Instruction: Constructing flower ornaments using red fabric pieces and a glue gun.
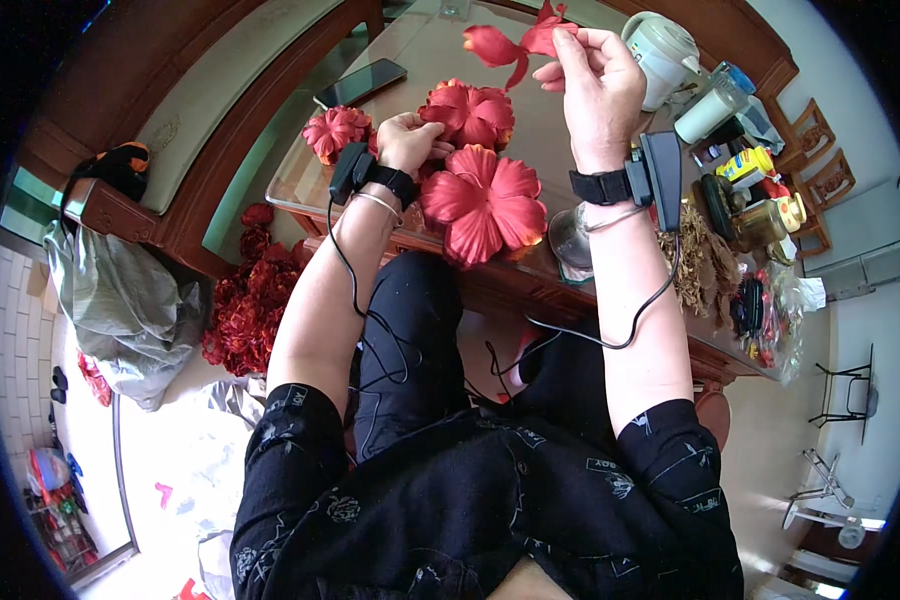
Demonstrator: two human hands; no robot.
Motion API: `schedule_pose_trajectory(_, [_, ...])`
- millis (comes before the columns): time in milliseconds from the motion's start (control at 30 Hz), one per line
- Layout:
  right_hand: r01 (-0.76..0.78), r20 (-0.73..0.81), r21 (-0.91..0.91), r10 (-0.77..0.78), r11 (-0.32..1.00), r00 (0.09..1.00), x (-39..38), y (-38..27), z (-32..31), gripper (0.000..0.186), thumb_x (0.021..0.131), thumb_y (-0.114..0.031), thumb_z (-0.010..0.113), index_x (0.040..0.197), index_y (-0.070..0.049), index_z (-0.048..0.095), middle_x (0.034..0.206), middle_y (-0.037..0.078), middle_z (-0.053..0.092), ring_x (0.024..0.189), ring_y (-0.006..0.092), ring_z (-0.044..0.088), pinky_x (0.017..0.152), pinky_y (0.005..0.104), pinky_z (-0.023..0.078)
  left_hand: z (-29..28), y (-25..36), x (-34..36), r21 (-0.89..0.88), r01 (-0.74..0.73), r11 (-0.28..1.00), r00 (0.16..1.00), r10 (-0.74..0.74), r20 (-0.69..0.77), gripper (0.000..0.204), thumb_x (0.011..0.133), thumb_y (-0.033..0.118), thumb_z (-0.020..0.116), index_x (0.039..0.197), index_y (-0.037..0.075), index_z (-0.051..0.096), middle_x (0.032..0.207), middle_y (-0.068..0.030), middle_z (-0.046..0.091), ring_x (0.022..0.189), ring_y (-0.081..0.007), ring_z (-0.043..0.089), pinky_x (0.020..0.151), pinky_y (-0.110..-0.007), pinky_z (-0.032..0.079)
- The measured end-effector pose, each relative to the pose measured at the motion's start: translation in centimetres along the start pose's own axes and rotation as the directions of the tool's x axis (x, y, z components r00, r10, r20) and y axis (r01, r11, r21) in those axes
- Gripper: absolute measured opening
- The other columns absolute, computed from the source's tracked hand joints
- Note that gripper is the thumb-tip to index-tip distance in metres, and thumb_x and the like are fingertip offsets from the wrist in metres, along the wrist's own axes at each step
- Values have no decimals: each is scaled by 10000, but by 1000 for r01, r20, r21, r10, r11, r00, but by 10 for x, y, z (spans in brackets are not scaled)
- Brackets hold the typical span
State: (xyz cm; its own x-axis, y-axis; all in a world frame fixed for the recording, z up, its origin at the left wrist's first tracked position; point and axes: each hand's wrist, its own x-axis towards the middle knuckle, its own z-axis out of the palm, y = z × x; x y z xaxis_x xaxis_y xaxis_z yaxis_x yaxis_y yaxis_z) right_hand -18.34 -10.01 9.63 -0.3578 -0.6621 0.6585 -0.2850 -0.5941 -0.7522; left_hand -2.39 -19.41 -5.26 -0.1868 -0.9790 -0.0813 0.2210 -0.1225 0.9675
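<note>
**Petal raised in my right hand, flowers under my left**

I am holding a loose red petal piece up in my right hand, pinching it between thumb and fingertips at its right end. It is sticking out to the left of that hand and a little above it, its long axis running roughly sideways, with one lobe drooping down toward the table.

My left hand is resting lower and to the left, fingers curled down onto the finished flowers, so I cannot tell exactly what they are gripping. It is touching the middle flower, which is lying just to its right. The big flower is sitting below and to the right of that hand, nearest my body, and a small flower is lying just to its left.

The petal is hanging above the middle flower, well apart from it. My right hand is the one carrying it; my left is the nearer one to the flowers.

Beyond my right hand a kettle is standing, and a phone is lying past my left. More red flowers are heaped on the floor, off to my left.
</note>
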Motion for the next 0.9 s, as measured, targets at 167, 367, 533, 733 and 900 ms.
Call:
schedule_pose_trajectory(167, [-42,114,-22,45,999,992,-33,-29,-15,142,871,-102,648,867,31,599,712,64,648,565,99,632,501,200,471,-13,15,-16,604,-330,726,899,436,-33,384,802,228,716,1019,-60,581,813,-111,660,682,-169,650,604,-282,527])
schedule_pose_trajectory(367, [-208,173,28,200,978,964,-70,-52,-39,135,880,-114,647,882,16,615,738,38,643,586,74,599,531,193,461,19,72,-131,343,-676,652,726,668,163,446,749,252,772,1064,-13,601,934,-131,649,803,-209,623,751,-313,492])
schedule_pose_trajectory(533, [-357,176,92,337,930,925,-89,-63,-49,110,885,-115,642,910,-8,631,768,18,641,622,53,569,585,183,448,43,73,-180,528,-807,262,513,754,410,858,528,400,870,1187,-12,507,1122,-184,579,1021,-326,553,920,-417,429])
schedule_pose_trajectory(733, [-422,227,176,380,890,897,-107,-70,-59,129,885,-134,645,892,-6,632,708,16,634,591,55,575,553,183,447,59,59,-192,580,-730,362,611,726,315,513,670,49,714,1148,-3,533,1057,-163,605,974,-323,583,851,-364,477])
schedule_pose_trajectory(900, [-411,224,201,366,889,903,-116,-68,-69,170,883,-147,654,912,19,636,732,35,656,592,57,593,530,179,474,64,51,-197,566,-729,385,631,697,339,548,662,78,744,1154,-15,522,1024,-169,618,948,-321,597,840,-373,482])
